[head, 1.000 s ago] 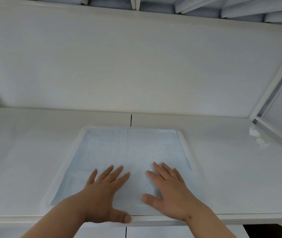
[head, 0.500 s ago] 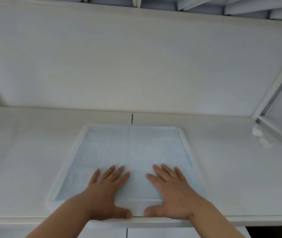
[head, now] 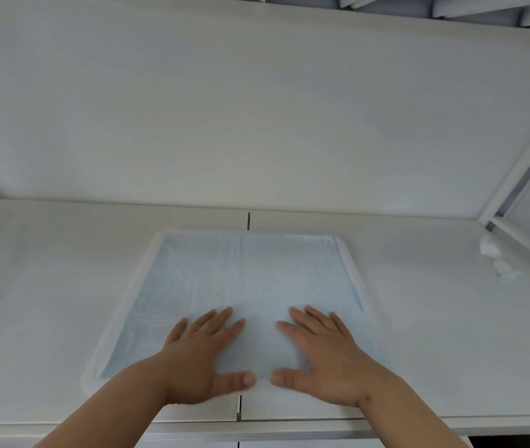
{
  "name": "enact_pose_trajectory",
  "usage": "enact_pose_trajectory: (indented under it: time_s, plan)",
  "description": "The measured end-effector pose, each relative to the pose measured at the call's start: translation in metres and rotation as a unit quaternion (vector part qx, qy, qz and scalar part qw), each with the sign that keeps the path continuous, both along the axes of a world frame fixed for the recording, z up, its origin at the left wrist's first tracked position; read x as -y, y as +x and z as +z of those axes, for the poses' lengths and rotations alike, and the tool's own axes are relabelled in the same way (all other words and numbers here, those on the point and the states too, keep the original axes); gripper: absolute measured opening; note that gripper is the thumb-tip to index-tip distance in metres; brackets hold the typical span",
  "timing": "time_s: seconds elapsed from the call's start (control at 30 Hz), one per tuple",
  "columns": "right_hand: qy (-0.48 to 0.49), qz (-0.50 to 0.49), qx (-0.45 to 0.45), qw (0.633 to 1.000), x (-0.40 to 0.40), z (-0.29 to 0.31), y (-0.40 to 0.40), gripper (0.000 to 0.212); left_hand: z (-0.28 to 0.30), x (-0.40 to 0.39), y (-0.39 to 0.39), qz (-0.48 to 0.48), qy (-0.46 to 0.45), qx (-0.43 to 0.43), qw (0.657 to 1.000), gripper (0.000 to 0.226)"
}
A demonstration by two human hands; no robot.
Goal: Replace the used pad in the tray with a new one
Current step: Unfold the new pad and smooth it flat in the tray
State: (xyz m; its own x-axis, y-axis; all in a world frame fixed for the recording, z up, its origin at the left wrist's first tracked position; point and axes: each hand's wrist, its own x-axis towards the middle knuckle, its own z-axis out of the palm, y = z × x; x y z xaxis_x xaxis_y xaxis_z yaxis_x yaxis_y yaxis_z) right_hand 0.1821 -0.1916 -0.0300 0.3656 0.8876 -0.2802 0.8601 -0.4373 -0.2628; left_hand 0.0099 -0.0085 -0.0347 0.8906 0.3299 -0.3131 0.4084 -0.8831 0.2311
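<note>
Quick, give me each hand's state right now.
Left hand: open, fingers flat, pressing on the blue pad.
Right hand: open, fingers flat, pressing on the same pad.

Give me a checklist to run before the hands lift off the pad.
1. Pad lies inside the tray: ok, the white rim shows along the left, far and right sides.
2. Pad flat: ok in the part that shows; only fold lines. Under the hands: cannot tell.
3. Left hand flat on the pad, fingers straight: ok.
4. Right hand flat on the pad, fingers straight: ok.
5. Near edge of the pad seated: cannot tell, the hands and wrists cover it.
6. White scraps at the right lie apart from the tray: ok.
</note>
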Motion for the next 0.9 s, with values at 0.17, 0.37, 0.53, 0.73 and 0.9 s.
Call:
enact_pose_trajectory:
  time_s: [0.17,0.37,0.53,0.73,0.9]
  plan:
    - [0.025,-0.079,0.033,0.996,-0.002,-0.007,0.016,0.098,-0.003,-0.026,0.001,0.093,0.047,0.040,0.994,0.129]
    - [-0.036,-0.119,0.052,0.991,0.004,-0.017,0.021,0.093,-0.014,-0.045,-0.013,0.158,0.092,-0.008,0.983,0.123]
    - [-0.055,-0.119,0.043,0.990,0.002,-0.019,0.022,0.106,-0.023,-0.045,-0.019,0.163,0.089,-0.010,0.982,0.120]
    - [-0.069,-0.119,0.041,0.990,-0.001,-0.019,0.022,0.115,-0.023,-0.045,-0.019,0.161,0.087,-0.012,0.983,0.118]
    - [-0.069,-0.123,0.037,0.989,-0.003,-0.016,0.021,0.117,-0.020,-0.046,-0.019,0.158,0.085,-0.012,0.984,0.122]
